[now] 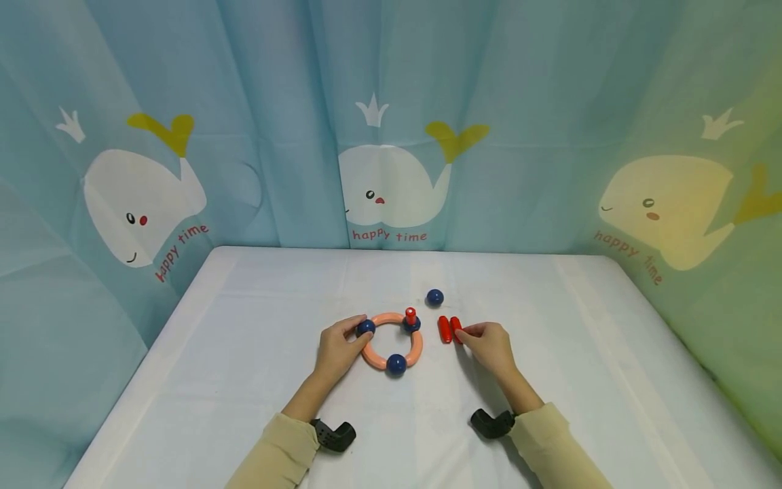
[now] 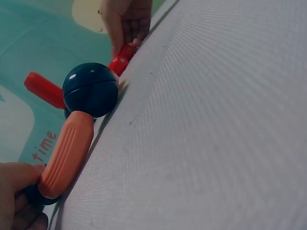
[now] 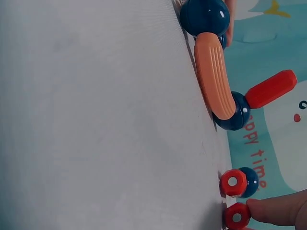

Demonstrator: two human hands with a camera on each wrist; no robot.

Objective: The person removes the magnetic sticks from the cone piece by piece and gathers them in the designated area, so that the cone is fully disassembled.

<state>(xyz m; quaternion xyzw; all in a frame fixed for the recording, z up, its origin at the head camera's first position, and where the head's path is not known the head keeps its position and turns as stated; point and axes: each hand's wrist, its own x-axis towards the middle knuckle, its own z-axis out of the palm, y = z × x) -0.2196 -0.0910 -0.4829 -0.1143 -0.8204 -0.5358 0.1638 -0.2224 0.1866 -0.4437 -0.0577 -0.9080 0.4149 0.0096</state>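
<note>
A person sits at a bench [image 1: 256, 407] covered in white cloth, both hands out over a small building toy. In the middle lies an orange ring [image 1: 392, 339] made of curved pieces joined by dark blue balls; everything else sits around it. The left hand [image 1: 337, 350] rests at the ring's left side, its fingers and thumb curled in a narrow grip around the blue ball [image 1: 366, 327] there. A second blue ball [image 1: 396, 365] joins the ring on its near side, and a third on its far right side carries a short red peg [image 1: 411, 316] that stands up from it; in the right wrist view the peg [image 3: 271, 88] leans off at an angle from its ball. Just to the right of the ring lie two red sticks [image 1: 450, 329], side by side and touching. The right hand [image 1: 491, 346] is at the sticks' right side, fingertips pinching the nearer-right one in a tight grip; the left wrist view shows the fingers [image 2: 125, 21] closed on the stick's end. A loose blue ball [image 1: 434, 297] sits alone beyond the ring, to its right and farther back, apart from the sticks. Behind the bench hangs a pale blue curtain [image 1: 293, 102] printed with white whales.
</note>
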